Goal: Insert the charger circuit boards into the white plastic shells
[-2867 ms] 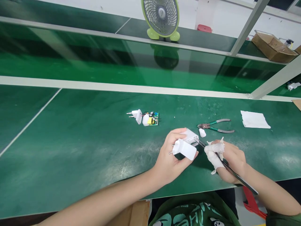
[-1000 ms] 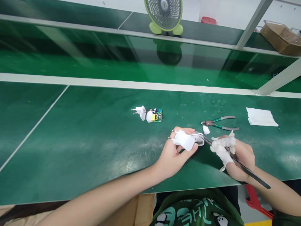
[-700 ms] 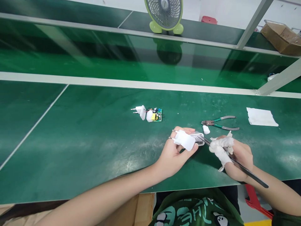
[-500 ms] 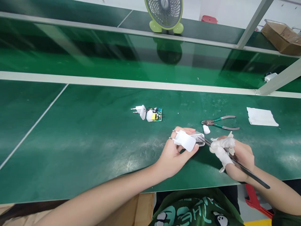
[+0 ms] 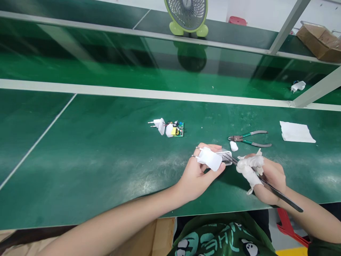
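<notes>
My left hand (image 5: 195,176) grips a white plug adapter (image 5: 210,159) just above the green bench, its two metal pins pointing left. My right hand (image 5: 266,174), with white tape wrapped on thumb and forefinger, holds long dark tweezers (image 5: 266,185). The tweezer tips reach into the open right end of the adapter. A small white blob (image 5: 233,146) lies on the bench just beyond the hands.
A disassembled plug with a green circuit board (image 5: 170,128) lies mid-bench. Green-handled pliers (image 5: 249,138) and a white cloth (image 5: 296,132) lie to the right. Behind runs a green conveyor carrying a white adapter (image 5: 297,86). A green fan (image 5: 187,16) and a cardboard box (image 5: 318,42) sit on the shelf.
Both hands keep the same grips, with the tweezer tips still in the adapter's open end. The white adapter on the rear conveyor has drifted left into view.
</notes>
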Demonstrator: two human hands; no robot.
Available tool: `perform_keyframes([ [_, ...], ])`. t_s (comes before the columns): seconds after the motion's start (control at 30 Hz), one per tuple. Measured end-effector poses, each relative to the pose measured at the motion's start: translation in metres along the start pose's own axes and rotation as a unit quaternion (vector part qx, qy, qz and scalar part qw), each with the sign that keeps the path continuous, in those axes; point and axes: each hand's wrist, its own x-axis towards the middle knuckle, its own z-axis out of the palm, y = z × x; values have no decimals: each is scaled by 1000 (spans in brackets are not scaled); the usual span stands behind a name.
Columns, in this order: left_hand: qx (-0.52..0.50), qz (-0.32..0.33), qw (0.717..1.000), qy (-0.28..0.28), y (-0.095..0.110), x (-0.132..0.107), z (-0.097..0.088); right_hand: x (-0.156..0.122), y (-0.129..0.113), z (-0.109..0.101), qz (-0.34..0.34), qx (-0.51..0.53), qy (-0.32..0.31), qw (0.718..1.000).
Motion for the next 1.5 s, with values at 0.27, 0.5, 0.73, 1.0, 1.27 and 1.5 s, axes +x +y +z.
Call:
perform_keyframes([
  [0.27,-12,2,1000,-6,-5,1,-2,2,-3,-1,20,8,-22,1000],
  [0.5,-130,-46,988,-64,-4,4,-7,0,11,-29,14,-72,31,997],
  [0.73,-207,-12,973,-99,-9,5,-10,-4,48,-24,-71,-285,-290,911],
  [1.0,-128,90,977,-145,1,2,-13,0,18,-21,-104,-149,-65,981],
  [1.27,13,121,986,-117,5,1,-12,20,12,0,-86,-67,-90,990],
  [1.5,461,135,869,119,43,32,-61,117,135,-26,264,-259,39,928],
])
